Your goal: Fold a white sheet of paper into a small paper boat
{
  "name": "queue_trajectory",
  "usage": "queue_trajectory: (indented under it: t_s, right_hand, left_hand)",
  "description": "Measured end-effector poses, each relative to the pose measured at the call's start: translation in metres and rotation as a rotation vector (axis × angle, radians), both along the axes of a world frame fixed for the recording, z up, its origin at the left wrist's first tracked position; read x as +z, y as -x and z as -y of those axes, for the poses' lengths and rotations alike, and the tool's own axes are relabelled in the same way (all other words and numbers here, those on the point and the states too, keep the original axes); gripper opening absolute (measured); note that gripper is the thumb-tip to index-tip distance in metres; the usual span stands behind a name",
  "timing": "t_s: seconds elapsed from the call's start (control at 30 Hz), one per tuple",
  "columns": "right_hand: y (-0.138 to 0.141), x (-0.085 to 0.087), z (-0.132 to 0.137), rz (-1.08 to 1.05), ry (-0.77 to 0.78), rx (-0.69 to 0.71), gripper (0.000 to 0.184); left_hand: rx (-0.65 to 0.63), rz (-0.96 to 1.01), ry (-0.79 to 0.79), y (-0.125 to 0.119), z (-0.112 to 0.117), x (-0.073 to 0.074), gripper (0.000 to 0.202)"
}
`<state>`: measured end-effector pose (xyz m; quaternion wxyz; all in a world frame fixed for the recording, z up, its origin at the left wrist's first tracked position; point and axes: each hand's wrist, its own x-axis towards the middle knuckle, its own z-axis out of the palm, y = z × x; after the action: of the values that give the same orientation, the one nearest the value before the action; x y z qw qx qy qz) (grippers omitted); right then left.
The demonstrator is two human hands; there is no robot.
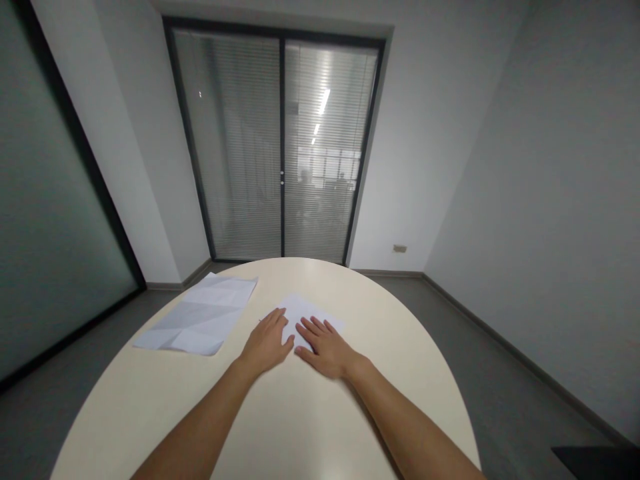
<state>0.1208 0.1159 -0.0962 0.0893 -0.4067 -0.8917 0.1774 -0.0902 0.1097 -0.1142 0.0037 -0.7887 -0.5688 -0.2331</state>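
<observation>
A small white sheet of paper (299,307), which looks folded, lies on the round cream table (280,427) in front of me. On its left edge rests my left hand (267,340), fingers stretched forward and the thumb pointing right. My right hand (324,348) lies flat over the paper's right part with its fingers spread. Neither hand grips anything. The paper's near and side edges are partly hidden under the hands.
To the left, a larger creased white sheet (203,317) lies near the table's edge. Beyond the table stand glass doors (283,147) with blinds. A wall socket (399,249) sits low on the back wall. A dark object (600,462) shows at the lower right.
</observation>
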Motion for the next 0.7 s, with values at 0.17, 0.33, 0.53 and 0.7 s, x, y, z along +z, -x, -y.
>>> queue_trajectory:
  t_s: [0.17, 0.33, 0.53, 0.7]
  right_hand:
    - [-0.008, -0.008, -0.010, 0.074, 0.026, -0.150, 0.082]
    - [-0.016, -0.004, -0.017, 0.097, -0.112, -0.359, 0.060]
    - [-0.003, 0.006, -0.008, -0.051, -0.205, -0.128, 0.045]
    - [0.003, -0.002, -0.005, -0.013, -0.076, -0.075, 0.061]
  left_hand:
    - [0.025, -0.025, 0.050, -0.001, 0.001, 0.000, 0.044]
    - [0.034, -0.139, -0.018, -0.006, 0.008, 0.015, 0.028]
    - [0.062, -0.146, -0.042, -0.011, 0.009, 0.021, 0.025]
    - [-0.049, -0.081, 0.058, -0.009, 0.001, 0.002, 0.046]
